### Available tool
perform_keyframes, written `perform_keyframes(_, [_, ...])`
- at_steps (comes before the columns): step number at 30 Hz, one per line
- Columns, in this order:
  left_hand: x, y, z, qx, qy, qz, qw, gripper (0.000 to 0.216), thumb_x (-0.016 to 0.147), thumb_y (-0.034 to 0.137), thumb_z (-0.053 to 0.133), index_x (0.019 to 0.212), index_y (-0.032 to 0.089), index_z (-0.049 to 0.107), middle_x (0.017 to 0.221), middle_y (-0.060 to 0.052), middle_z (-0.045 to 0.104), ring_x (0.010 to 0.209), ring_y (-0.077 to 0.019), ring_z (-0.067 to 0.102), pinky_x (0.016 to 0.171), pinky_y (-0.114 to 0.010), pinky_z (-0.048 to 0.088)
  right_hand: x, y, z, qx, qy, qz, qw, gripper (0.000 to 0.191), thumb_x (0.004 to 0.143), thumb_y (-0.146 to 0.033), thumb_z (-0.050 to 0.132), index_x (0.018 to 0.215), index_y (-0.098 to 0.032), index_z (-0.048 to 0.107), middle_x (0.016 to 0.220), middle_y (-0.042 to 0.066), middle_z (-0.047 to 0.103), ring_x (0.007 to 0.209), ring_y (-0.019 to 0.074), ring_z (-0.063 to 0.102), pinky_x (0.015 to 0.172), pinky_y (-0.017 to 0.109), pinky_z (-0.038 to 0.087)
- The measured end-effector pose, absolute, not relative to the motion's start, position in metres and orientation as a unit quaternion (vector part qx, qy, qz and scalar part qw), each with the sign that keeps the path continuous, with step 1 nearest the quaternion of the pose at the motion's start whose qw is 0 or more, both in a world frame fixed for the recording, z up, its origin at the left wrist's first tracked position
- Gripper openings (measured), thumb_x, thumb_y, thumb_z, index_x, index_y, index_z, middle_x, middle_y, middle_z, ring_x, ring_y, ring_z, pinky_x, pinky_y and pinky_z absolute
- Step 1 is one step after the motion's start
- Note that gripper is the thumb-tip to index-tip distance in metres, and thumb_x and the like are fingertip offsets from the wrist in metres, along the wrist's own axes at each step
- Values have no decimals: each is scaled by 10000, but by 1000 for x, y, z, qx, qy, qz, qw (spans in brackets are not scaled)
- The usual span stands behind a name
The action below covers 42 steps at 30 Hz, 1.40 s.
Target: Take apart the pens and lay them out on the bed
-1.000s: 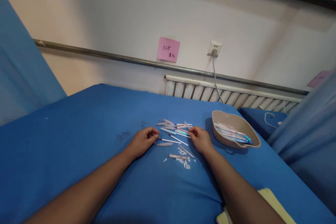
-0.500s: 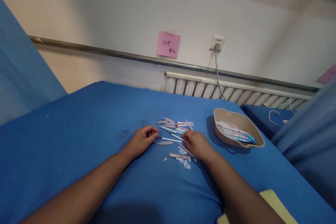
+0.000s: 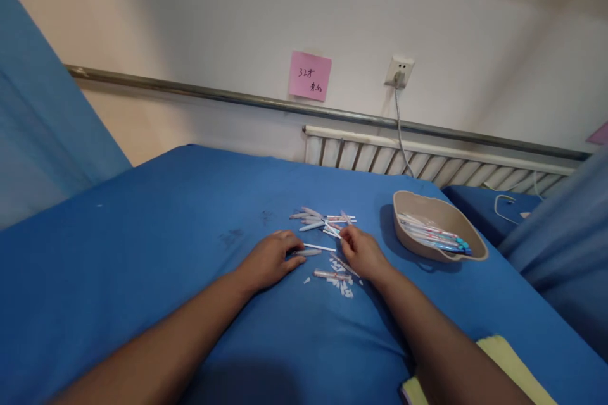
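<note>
My right hand (image 3: 363, 256) pinches a thin white pen refill (image 3: 331, 228), its dark tip pointing up and left over the pile. My left hand (image 3: 274, 258) has thumb and fingers closed on the left end of a greyish pen barrel (image 3: 310, 252) lying on the blue cloth. Just beyond that barrel lies another white refill (image 3: 320, 247). Behind both hands is a loose pile of pen barrels (image 3: 311, 218) and refills. Nearer to me are a clear pinkish barrel (image 3: 331, 275) and several small white pen tips (image 3: 346, 289).
A beige basket (image 3: 477, 247) with several pens (image 3: 434, 237) stands on the right of the blue-covered surface (image 3: 156, 234). Yellow cloth (image 3: 510, 364) lies by my right forearm. Behind are a radiator (image 3: 361, 153), a metal rail (image 3: 228, 97) and a plugged socket (image 3: 399, 71).
My left hand has come nearer and closed on the greyish barrel. My right hand has raised the refill, swinging its tip up over the pile. The view has shifted slightly.
</note>
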<state>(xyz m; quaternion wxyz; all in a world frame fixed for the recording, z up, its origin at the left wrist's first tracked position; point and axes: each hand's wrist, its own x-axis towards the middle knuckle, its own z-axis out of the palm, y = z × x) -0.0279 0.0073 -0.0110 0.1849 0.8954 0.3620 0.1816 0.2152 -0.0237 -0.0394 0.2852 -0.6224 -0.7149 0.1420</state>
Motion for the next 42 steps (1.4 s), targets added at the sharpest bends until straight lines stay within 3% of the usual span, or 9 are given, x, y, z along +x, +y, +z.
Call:
perform_keyframes(3, [-27, 8, -16, 897, 365, 180, 173, 200, 808, 342, 575, 958, 227, 640, 962, -50, 631, 931, -220, 544, 824, -305, 404, 216, -21, -46, -611, -674, 172, 378, 152, 825, -257, 466, 894, -199, 589, 816, 20, 657, 716, 160, 592, 664, 251, 415])
perform_keyframes(8, [-25, 7, -15, 891, 376, 181, 179, 165, 822, 322, 548, 915, 216, 636, 922, -53, 624, 881, -217, 547, 790, -307, 408, 212, -19, -46, -578, -554, 305, 516, 237, 773, -425, 554, 789, -192, 597, 530, -46, 516, 483, 118, 456, 486, 224, 341])
perform_keyframes(15, [-23, 1, -11, 856, 426, 217, 198, 157, 841, 318, 495, 885, 205, 595, 819, -41, 620, 750, -199, 555, 687, -292, 408, 213, -20, -37, -489, -425, 431, 628, 314, 687, -479, 667, 770, -184, 600, 570, -36, 538, 519, 112, 465, 521, 235, 378])
perform_keyframes(23, [-20, -5, 3, 801, 430, 327, 258, 166, 813, 344, 530, 857, 198, 597, 825, -16, 630, 753, -166, 566, 733, -275, 439, 214, -22, -40, -420, -385, 510, 644, 300, 698, -459, 692, 749, -179, 594, 607, -29, 543, 522, 99, 449, 500, 223, 358])
perform_keyframes(42, [-19, -8, -1, 774, 428, 368, 286, 174, 807, 335, 554, 859, 182, 619, 800, -11, 648, 744, -157, 592, 726, -267, 463, 213, -25, -36, -409, -367, 505, 665, 249, 711, -405, 703, 726, -178, 603, 612, -30, 550, 522, 91, 453, 496, 211, 353])
